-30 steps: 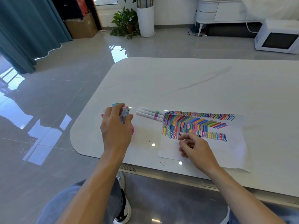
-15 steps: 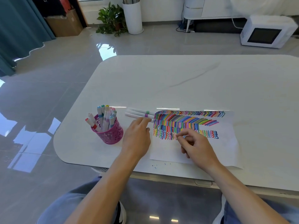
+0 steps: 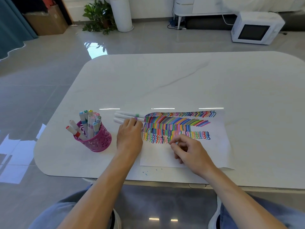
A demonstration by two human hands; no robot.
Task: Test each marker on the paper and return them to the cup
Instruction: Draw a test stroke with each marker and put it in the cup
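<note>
The left hand [image 3: 130,139] lies palm down at the centre of the frame, its fingers reaching onto the nearest of three loose markers [image 3: 125,115]. These lie side by side on the counter [image 3: 181,80], just left of the paper [image 3: 216,151]. I cannot tell whether the fingers have closed on a barrel or merely rest on it. The right hand [image 3: 191,152] sits on the paper lower right of centre, fingers curled and thumb meeting forefinger as if pinching something small, but what lies between them, if anything, is hidden. The loose markers are white barrels with green and purple bands, touching one another, so a careless pull on one could roll the others off across the counter. An uncapped tip could also stain the pale top, which already carries blue flecks [image 3: 146,173] near its front edge. The pink openwork cup [image 3: 97,142] at the left is crowded with standing markers [image 3: 90,123] leaning outward, so a hard push in might tip it. Coloured strokes and zigzags fill the paper's upper half
</note>
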